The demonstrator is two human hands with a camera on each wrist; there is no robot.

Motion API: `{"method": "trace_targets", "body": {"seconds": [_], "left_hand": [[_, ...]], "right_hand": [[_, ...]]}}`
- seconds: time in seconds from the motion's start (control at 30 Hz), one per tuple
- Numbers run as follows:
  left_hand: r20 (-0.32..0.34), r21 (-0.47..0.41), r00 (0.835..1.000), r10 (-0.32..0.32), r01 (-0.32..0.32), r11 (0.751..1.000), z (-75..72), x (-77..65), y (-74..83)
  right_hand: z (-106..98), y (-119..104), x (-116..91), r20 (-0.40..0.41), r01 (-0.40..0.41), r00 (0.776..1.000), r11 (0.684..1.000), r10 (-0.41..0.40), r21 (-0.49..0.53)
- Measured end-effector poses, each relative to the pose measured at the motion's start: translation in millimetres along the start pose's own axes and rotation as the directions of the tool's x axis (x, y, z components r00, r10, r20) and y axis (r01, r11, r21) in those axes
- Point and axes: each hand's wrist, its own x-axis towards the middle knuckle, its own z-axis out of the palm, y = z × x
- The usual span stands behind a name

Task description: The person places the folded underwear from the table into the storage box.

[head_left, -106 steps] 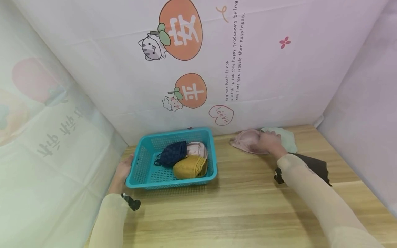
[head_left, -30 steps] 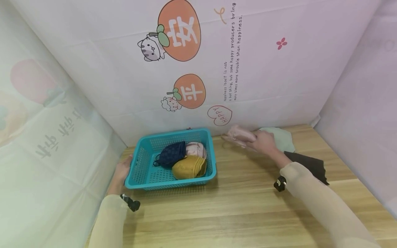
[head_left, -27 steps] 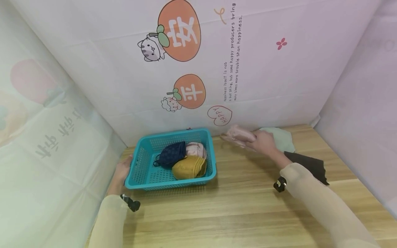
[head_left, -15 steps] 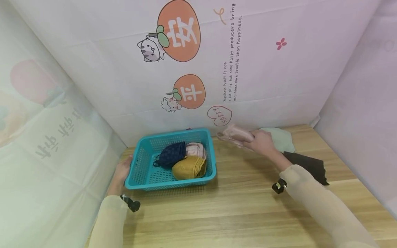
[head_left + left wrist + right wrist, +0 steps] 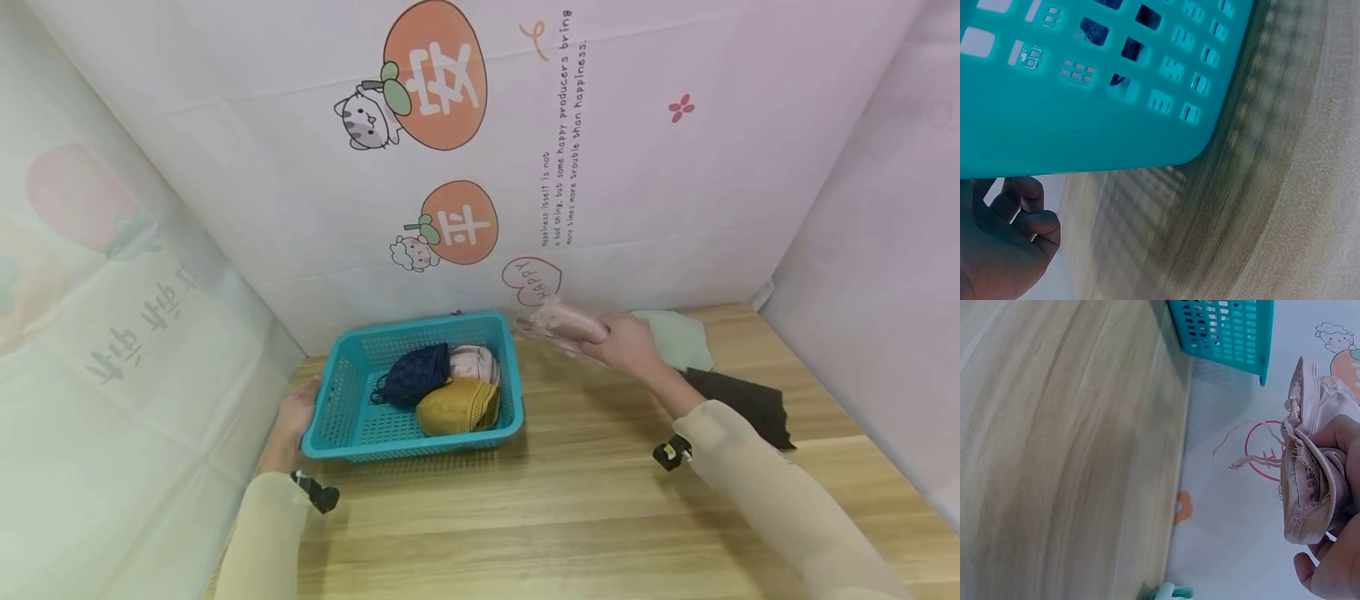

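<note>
My left hand [image 5: 298, 408] holds the left end of a turquoise plastic basket [image 5: 414, 451], its fingers curled at the rim in the left wrist view and partly hidden by it. Inside the basket lie a navy bra [image 5: 412, 375], a mustard-yellow bra [image 5: 453, 410] and a pale pink one [image 5: 474, 363], all folded. To the right of the basket, my right hand [image 5: 632, 345] grips a folded dusty-pink bra [image 5: 570, 322] between thumb and fingers, raised over the table. Lace edging and thin dangling straps of this bra [image 5: 1307, 481] show in the right wrist view.
Behind my right hand lies a mint-green cloth garment [image 5: 682, 338]. A dark, wavy-edged garment [image 5: 742, 402] lies nearer, partly covered by my right forearm. A printed white sheet [image 5: 615, 183] stands along the back of the wooden table [image 5: 487, 525], with further sheets at both sides.
My right hand has lifted the dusty-pink bra off the table, folded, and moved it left toward the basket, slowly in the last second. The left hand and basket stay put.
</note>
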Motion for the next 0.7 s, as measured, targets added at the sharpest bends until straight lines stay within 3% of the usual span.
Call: {"method": "trace_targets", "body": {"seconds": [0.3, 0.7], "left_hand": [[0.006, -0.002, 1.0, -0.019, 0.019, 1.0, -1.2, 1.0, 0.4], [-0.019, -0.006, 1.0, -0.025, 0.025, 1.0, 0.5, 5.2, -2.7]], "right_hand": [[-4, -18, 0, 0.019, -0.003, 1.0, 0.999, 0.002, 0.048], [-4, -41, 0, 0.005, 0.058, 0.998, 0.996, -0.059, 0.067]]}}
